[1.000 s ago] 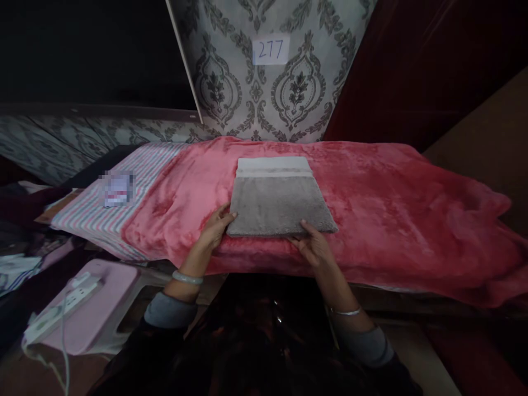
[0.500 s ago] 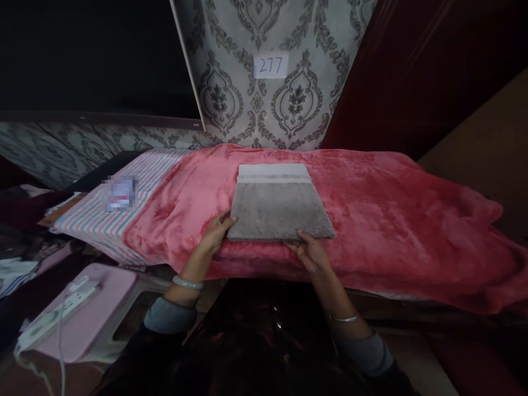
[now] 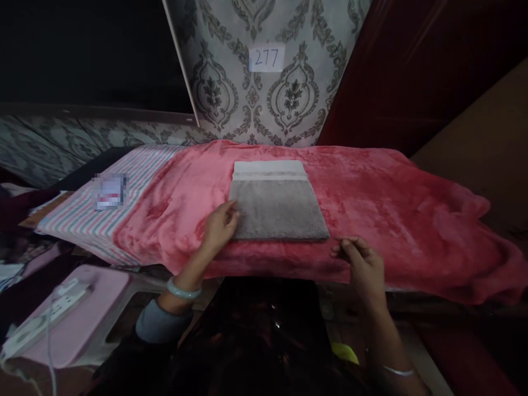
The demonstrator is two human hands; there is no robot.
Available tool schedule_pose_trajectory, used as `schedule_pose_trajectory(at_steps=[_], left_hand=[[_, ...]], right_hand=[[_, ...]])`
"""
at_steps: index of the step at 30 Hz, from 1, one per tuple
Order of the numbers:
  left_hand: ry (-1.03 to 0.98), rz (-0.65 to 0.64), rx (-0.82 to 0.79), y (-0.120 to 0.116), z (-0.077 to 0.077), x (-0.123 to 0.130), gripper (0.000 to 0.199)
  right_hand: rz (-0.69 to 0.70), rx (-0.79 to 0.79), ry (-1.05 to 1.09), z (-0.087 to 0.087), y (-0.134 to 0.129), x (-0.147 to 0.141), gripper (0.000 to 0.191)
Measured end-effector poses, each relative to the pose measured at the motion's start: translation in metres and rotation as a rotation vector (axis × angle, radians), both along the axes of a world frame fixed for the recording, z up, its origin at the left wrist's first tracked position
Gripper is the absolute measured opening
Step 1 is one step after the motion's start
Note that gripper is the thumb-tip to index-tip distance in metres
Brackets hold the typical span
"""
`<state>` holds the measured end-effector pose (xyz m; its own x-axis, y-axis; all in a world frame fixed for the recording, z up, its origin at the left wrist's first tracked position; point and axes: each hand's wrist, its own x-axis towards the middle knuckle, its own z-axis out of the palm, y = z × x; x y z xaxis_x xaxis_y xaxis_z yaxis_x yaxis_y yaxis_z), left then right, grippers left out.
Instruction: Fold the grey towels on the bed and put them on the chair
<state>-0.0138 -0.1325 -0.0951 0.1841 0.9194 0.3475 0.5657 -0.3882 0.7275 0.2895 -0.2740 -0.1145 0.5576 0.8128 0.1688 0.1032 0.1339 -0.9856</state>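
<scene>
Grey fuzzy mat (image 3: 276,209) lies flat on a pink fleece blanket (image 3: 396,247), roughly mid-blanket, with a white band along its far end. Left grip (image 3: 220,226) is open, fingertips right at the mat's left side near the front corner, not pinching anything. Right grip (image 3: 359,264) is off the mat, just beside its front right corner, fingers loosely curled and empty. Tip: keep the touch light and flat, since fuzzy pile on fleece drags and skews easily, and nudge the edges square instead of pulling. A striped sheet (image 3: 99,220) lies off to the left, and a power strip (image 3: 45,324) sits on a pink stool (image 3: 103,308) at lower left.
</scene>
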Motion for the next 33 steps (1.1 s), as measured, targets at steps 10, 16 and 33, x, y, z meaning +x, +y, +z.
schedule_pose_trajectory(at_steps=[10,16,33], left_hand=[[0.743,-0.303,0.088,0.005,-0.003,0.081,0.064],[0.784,-0.304,0.062,0.005,-0.016,0.074,0.064],[0.705,-0.108,-0.037,-0.005,-0.019,-0.005,0.061]], right_hand=[[0.201,-0.34,-1.309,-0.008,0.098,-0.034,0.055],[0.214,-0.397,-1.371,-0.029,0.092,-0.034,0.053],[0.273,-0.216,-1.03,-0.047,0.069,0.025,0.055]])
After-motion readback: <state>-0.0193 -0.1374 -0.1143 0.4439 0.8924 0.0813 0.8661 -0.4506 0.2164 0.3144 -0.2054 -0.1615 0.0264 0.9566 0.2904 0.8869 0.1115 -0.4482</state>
